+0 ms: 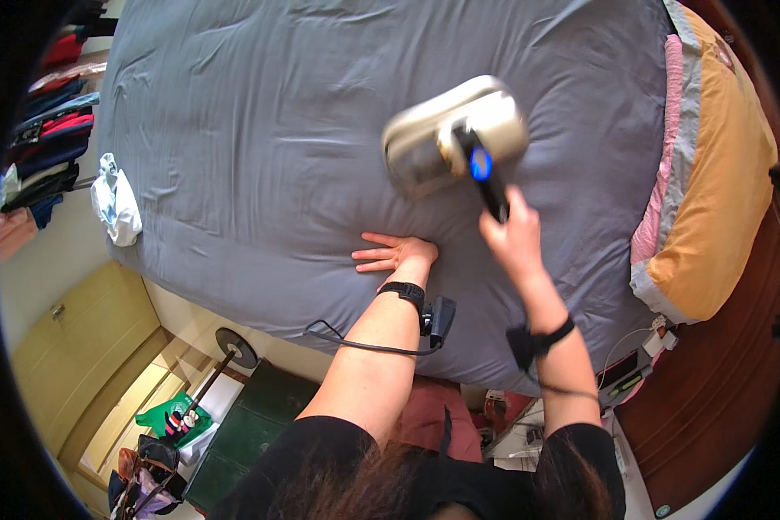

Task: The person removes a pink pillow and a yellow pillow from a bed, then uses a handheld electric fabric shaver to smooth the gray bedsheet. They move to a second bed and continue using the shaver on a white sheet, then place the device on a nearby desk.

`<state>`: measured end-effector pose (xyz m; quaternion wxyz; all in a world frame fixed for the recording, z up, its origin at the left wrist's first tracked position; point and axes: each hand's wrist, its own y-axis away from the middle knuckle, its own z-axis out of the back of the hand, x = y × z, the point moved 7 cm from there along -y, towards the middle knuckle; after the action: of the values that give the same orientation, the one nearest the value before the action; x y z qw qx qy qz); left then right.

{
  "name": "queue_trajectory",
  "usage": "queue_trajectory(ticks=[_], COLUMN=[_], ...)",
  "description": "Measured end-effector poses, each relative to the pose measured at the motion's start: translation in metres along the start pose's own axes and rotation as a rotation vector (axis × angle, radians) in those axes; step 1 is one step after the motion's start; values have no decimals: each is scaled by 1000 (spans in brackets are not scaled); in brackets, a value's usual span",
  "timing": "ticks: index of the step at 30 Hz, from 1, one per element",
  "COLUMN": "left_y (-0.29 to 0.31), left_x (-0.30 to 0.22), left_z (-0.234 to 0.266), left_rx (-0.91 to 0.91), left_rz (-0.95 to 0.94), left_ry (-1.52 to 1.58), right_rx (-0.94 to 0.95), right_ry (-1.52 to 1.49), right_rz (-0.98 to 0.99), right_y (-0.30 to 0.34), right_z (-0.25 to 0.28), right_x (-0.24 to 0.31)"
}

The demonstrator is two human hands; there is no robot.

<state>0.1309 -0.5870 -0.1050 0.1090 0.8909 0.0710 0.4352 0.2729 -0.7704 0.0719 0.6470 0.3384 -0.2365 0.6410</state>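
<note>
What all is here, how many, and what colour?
Bed sheet: 1, grey, centre
Handheld vacuum: 1, cream and black, upper centre
Folded quilt: 1, orange and grey, right
Bedding layer: 1, pink, beside the quilt
Bundle: 1, white, sheet's left edge
Clothes: many, mixed colours, upper left
Cabinet: 1, pale yellow, left
Weight plate: 1, black, lower left
Bag: 1, green, lower left
Box: 1, dark green, lower left
Wooden panel: 1, reddish-brown, right
Wrist straps: 2, black, one per wrist
Left hand: 1, bare, spread on sheet
Right hand: 1, bare, gripping the vacuum
</note>
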Motion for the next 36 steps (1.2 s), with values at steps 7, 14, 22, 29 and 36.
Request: queue_trajectory(ticks=[7,14,22,29,36], left_y=[6,9,7,16,112], left_x=[17,20,17,52,237], left_z=[-3,-2,-8,12,138], left_rx=[69,-12,152,175,-1028], left_rz=[-42,25,4,-80,-1092], left_ry=[1643,1682,1602,1426,1797], right_rx=[-49,-136,-182,-553,-624], right_ry=[-37,92,-34,21,-230], right_rz=[98,184,-69,-459,-346], right_y=[12,-163,-71,72,-95], right_z=[-6,-78,46,134,146], right_x=[24,94,-6,-119,-130])
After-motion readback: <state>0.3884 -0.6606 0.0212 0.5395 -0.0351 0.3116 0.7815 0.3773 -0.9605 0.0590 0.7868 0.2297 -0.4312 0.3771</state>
